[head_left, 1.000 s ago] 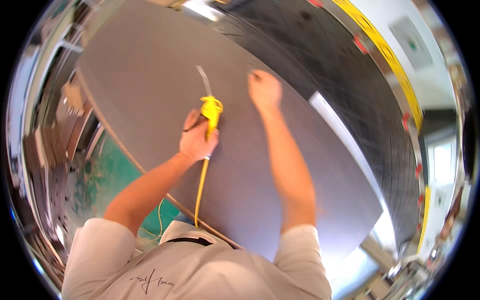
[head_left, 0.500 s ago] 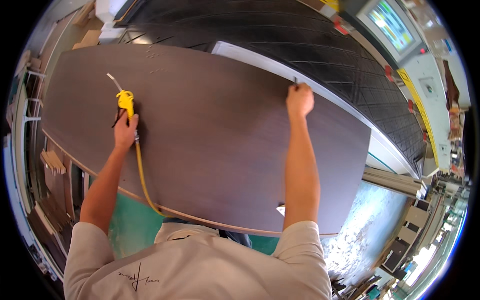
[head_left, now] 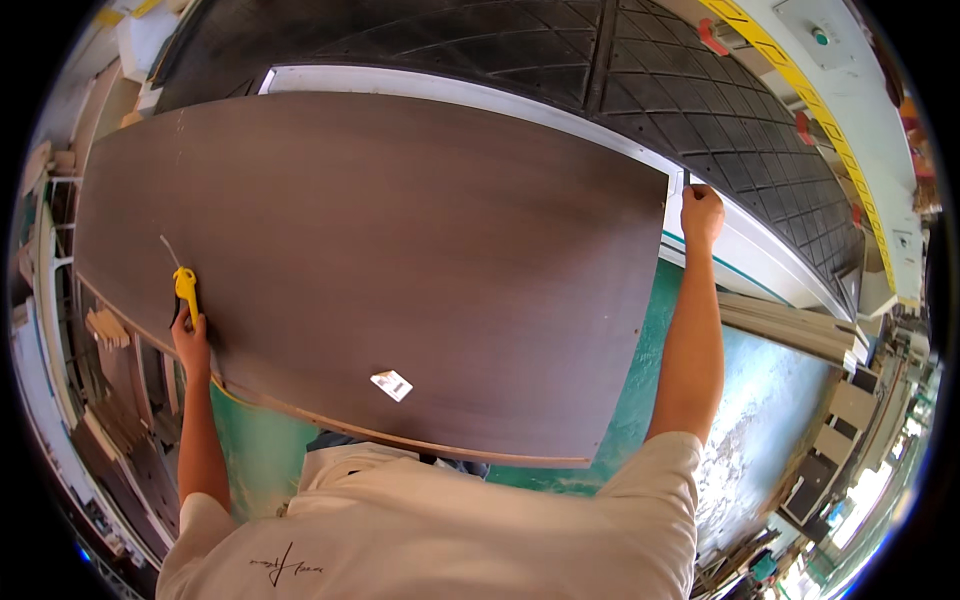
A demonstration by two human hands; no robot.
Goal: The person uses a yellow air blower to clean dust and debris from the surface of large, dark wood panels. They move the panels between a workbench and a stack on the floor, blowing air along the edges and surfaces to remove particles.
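A large dark brown panel [head_left: 420,240] lies in front of me. Over its near left part, my left hand [head_left: 192,340] grips a yellow air blow gun [head_left: 186,285] with a thin metal nozzle pointing away from me. My right hand [head_left: 703,214] is closed beyond the panel's right end, beside the white machine edge [head_left: 730,217]. A short, dark, stick-like piece [head_left: 687,177] pokes up from its fingers; what exactly it is I cannot make out. On the panel's near half sits a small white label [head_left: 391,385].
Behind the panel stretches a black, grooved machine bed [head_left: 740,115]. A machine beam with a yellow strip [head_left: 840,130] stands at far right. Stacked boards [head_left: 790,325] lie to the right above the green floor [head_left: 640,340]. Wood offcuts [head_left: 107,327] are at left.
My right hand has moved right, off the panel's far edge and past its end, uncovering the label. The blow gun has come nearer the panel's front edge. The view has shifted.
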